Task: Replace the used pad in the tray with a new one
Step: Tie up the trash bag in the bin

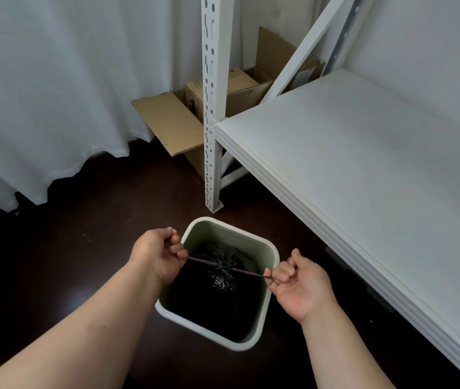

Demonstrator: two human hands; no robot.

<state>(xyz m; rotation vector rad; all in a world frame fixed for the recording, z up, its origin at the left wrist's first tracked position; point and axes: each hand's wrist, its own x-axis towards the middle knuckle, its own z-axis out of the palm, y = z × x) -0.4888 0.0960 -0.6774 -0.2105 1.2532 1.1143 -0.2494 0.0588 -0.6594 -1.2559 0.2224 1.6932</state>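
A pale green square waste bin (271, 279) stands on the dark floor below me. Inside it sits a black plastic bag (224, 272), its mouth gathered into a bunch. A thin purple drawstring (203, 260) runs taut across the bunch. My left hand (157, 256) pinches the string's left end over the bin's left rim. My right hand (299, 284) pinches the right end beside the bin's right rim. No pad or tray is in view.
A white metal shelf board (363, 169) fills the right side, its upright post (212, 108) standing just beyond the bin. Open cardboard boxes (172, 122) lie behind the post. White curtains (41, 94) hang at the left down to the dark floor (83, 248).
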